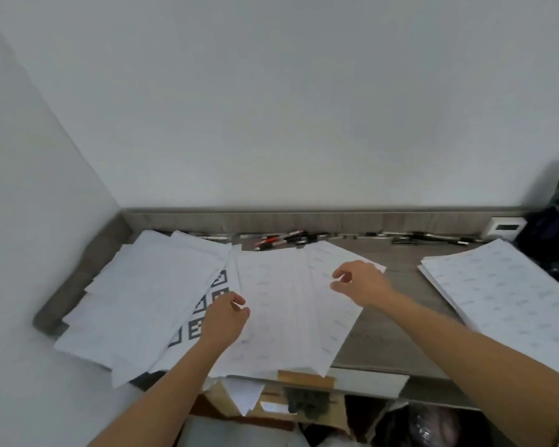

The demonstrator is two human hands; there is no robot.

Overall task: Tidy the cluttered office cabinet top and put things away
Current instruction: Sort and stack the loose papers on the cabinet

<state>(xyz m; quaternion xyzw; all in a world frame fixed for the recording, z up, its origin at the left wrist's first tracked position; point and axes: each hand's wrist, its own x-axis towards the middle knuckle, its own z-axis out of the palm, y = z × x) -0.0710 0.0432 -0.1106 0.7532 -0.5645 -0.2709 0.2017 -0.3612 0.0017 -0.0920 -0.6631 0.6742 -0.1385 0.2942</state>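
Nearest, the left hand [225,317] and right hand [359,285] sit over the centre sheets [281,304], both with fingers loosely curled and gripping nothing visible. These overlapped sheets lie between the 2 hands, their long axis running away from the person, their front edge overhanging the grey wood-grain worktop [384,343]. Left of the left hand a slanted paper pile [136,298] covers a marker sheet [207,301]; well right of the right hand lies 1 more stack [510,295]. Beyond both hands, pens [278,239] line the back edge under a white wall [271,108].

The left hand [225,317] and right hand [359,283] are bare, forearms too.
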